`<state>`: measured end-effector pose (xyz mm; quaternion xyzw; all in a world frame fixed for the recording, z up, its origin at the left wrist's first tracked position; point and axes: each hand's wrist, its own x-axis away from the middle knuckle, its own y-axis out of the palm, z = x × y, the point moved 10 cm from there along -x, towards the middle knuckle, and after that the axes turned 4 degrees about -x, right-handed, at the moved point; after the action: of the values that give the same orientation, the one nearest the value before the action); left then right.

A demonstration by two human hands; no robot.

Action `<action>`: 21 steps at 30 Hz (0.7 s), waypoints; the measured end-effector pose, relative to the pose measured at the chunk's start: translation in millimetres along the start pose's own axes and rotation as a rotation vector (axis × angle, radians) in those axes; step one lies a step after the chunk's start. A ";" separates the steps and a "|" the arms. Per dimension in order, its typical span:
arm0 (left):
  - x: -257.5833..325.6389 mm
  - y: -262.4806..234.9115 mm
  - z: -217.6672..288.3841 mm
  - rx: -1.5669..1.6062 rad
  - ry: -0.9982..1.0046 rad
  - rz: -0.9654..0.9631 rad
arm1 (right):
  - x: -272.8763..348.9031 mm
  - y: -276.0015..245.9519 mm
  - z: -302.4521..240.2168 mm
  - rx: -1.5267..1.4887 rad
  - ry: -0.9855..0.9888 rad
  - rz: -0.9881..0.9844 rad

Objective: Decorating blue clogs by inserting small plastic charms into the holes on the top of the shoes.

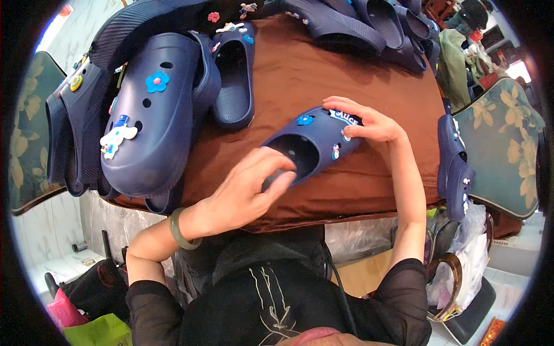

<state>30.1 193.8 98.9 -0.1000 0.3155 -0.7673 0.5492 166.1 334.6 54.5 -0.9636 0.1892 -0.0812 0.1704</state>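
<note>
A dark blue foam clog [320, 138] lies tilted on the brown cloth in front of me, its toe pointing to the upper right. A blue flower charm, a lettered charm and small figure charms sit on its upper. My right hand [363, 122] is wrapped round the toe, fingers over the far side and thumb on the charms. My left hand [254, 181] lies over the heel end, with bent fingers and thumb at the rim of the foot opening. This hand hides most of the heel. A green bangle [179, 229] circles my left wrist.
Large blue clogs with charms [151, 115] are stacked at the left table edge. More clogs [369, 29] are piled at the far right, and a pair [455, 167] hangs at the right edge. The brown cloth [288, 63] covers the table; patterned chair backs [496, 144] flank it.
</note>
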 end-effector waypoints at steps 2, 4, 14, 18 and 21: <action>-13.0 16.0 -7.7 0.432 -0.159 0.036 | 5.0 0.3 0.7 0.016 -0.008 0.053; -32.3 37.2 -17.8 0.866 -0.314 0.079 | 6.4 0.2 -0.5 0.036 -0.016 0.101; -58.1 76.8 -50.3 1.455 -0.546 0.243 | -1.3 7.1 -34.0 0.664 -0.007 0.257; -40.0 75.3 -50.4 1.484 -0.588 0.318 | -13.4 24.5 -39.4 0.781 -0.062 0.185; -37.0 80.2 -49.0 1.482 -0.558 0.328 | -22.0 20.8 -28.6 0.827 -0.001 0.186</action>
<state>82.1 229.8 20.1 0.1498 -0.4133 -0.6334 0.6369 132.6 316.6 71.5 -0.7929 0.2267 -0.1342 0.5495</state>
